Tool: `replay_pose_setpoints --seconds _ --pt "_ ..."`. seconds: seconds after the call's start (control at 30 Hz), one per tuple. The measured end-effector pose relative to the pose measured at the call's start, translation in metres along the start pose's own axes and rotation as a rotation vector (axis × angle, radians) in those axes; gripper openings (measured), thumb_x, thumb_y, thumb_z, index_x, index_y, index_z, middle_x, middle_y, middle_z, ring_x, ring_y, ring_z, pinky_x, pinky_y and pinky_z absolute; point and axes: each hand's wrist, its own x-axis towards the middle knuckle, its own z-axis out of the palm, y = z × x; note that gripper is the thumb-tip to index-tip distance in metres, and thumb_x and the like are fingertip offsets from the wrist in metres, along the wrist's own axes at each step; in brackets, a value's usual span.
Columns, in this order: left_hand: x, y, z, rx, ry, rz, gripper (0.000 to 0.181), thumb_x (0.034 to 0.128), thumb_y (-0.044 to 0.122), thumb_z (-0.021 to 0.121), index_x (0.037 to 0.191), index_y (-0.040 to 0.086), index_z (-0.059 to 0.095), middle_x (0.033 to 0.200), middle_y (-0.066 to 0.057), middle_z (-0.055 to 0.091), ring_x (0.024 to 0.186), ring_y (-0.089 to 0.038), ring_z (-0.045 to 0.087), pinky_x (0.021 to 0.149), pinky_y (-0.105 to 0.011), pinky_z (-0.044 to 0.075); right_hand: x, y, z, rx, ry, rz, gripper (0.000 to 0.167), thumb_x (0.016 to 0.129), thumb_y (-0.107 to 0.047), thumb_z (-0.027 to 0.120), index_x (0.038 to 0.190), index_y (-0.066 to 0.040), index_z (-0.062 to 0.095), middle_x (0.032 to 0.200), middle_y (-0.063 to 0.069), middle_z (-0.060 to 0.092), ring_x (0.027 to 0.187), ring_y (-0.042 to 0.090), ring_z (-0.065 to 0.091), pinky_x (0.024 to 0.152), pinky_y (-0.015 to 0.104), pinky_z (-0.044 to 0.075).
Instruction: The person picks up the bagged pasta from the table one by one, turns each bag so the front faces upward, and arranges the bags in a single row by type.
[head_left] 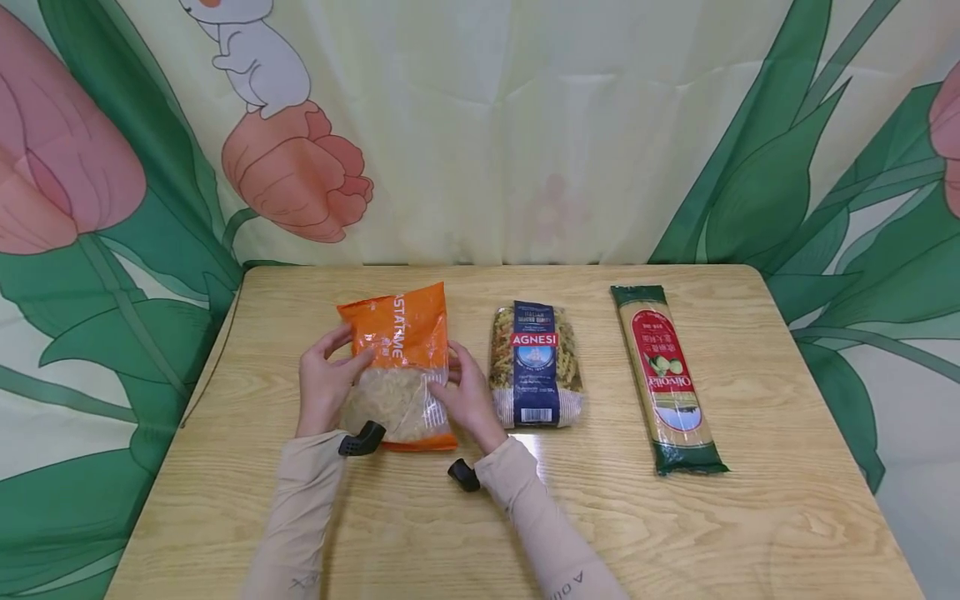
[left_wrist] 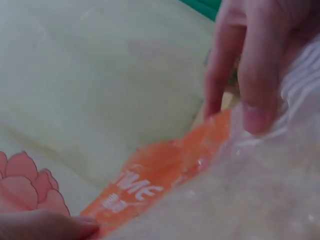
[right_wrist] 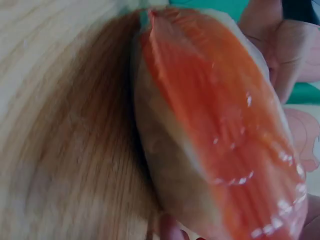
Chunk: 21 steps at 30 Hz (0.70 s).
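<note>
An orange and clear bag of pasta (head_left: pixel 401 400) is between my two hands at the left of the table. My left hand (head_left: pixel 326 375) holds its left side, the thumb over the orange front. On the opposite side my right hand (head_left: pixel 468 392) grips the bag, thumb on the clear part. In the left wrist view the bag (left_wrist: pixel 165 172) looks tilted, and the right hand's fingers (left_wrist: pixel 257 80) are at its edge. From the right wrist, the bag's orange end (right_wrist: pixel 220 115) faces the camera and looks bulged. Fingers behind the bag are hidden.
Right of the bag lies an Agnesi bag of spiral pasta (head_left: pixel 535 362) with a blue label. Further right is a long green-ended pack of spaghetti (head_left: pixel 667 375). A printed curtain (head_left: pixel 540 125) hangs behind the wooden table (head_left: pixel 780 500).
</note>
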Motion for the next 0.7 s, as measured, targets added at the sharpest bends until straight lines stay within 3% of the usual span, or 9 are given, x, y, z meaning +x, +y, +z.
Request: replay_pose_setpoints --seconds 0.2,0.37,0.5,0.7 --pt "0.006 -0.014 0.001 0.0 -0.02 -0.005 0.06 0.0878 0.01 0.076 0.143 0.007 0.053 0.142 -0.013 0.054 0.081 0.001 0.064 0.068 -0.012 0.054 0.002 0.004 -0.003 -0.017 0.003 0.009 0.076 0.085 -0.007 0.075 0.151 -0.008 0.037 0.127 0.018 0.057 0.108 0.029 0.063 0.088 0.035 0.058" --pt "0.009 -0.02 0.003 0.064 -0.009 0.006 0.06 0.088 0.018 0.077 0.143 0.01 0.054 0.142 -0.011 0.055 0.097 -0.016 0.063 0.07 -0.011 0.052 0.002 0.006 -0.004 -0.027 0.0 0.008 0.076 0.086 -0.007 0.074 0.152 -0.006 0.035 0.128 0.02 0.056 0.107 0.028 0.061 0.087 0.035 0.057" --pt "0.009 -0.021 0.004 0.071 -0.017 0.004 0.059 0.0891 0.018 0.075 0.143 0.011 0.053 0.143 -0.01 0.054 0.107 -0.025 0.062 0.07 -0.011 0.051 0.002 0.003 -0.004 -0.071 0.015 0.014 0.075 0.086 -0.007 0.073 0.151 -0.005 0.035 0.13 0.019 0.052 0.111 0.028 0.059 0.089 0.035 0.057" --pt "0.006 -0.016 0.002 0.022 -0.01 0.012 0.051 0.0904 0.01 0.071 0.139 0.005 0.056 0.14 -0.013 0.055 0.115 -0.027 0.057 0.077 -0.01 0.05 -0.002 -0.003 -0.005 -0.154 0.033 -0.026 0.068 0.088 -0.009 0.073 0.147 -0.001 0.04 0.131 0.019 0.05 0.116 0.031 0.057 0.096 0.04 0.054"
